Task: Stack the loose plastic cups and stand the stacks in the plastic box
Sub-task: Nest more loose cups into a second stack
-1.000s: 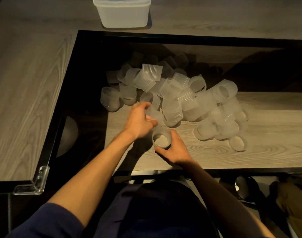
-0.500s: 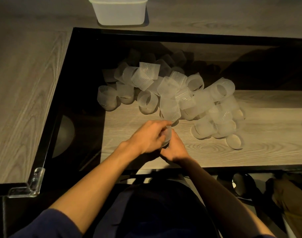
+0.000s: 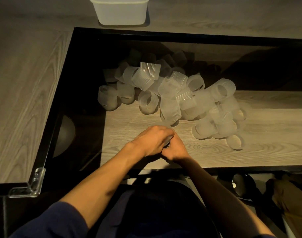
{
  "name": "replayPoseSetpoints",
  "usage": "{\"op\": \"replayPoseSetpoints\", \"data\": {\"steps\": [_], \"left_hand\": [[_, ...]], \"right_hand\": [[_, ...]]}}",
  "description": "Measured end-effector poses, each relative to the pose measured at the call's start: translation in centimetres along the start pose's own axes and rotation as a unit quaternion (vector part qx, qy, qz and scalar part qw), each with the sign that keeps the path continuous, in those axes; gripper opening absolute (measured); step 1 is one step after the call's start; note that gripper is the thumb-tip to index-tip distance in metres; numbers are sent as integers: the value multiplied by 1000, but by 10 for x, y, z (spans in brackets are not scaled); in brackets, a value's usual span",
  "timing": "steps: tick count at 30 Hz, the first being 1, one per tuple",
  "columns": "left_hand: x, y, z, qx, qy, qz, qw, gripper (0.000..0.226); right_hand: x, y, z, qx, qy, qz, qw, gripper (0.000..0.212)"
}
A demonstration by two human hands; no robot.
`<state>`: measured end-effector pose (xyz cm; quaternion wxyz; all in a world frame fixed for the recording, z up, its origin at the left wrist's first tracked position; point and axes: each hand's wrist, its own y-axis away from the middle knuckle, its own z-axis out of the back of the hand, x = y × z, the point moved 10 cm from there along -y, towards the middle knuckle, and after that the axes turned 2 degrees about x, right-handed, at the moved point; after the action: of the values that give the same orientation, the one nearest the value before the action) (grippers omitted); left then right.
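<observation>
Gripping a mostly hidden cup btwn them near the table front edge, left hand & right hand are both curling round it. Prob. light, thin, squashy: take ribbed sidewall gently.

Bare wood before the hands, cup heap beyond
</observation>
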<state>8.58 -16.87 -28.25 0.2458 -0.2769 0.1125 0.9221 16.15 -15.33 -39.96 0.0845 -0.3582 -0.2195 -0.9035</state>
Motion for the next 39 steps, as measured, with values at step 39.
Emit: {"op": "replayPoseSetpoints", "data": {"steps": [39], "left_hand": [[112,-49,191,-371,136,178,901,37]], "right_hand": [[-3,-15,30,-38,-80,4,996,76]]}}
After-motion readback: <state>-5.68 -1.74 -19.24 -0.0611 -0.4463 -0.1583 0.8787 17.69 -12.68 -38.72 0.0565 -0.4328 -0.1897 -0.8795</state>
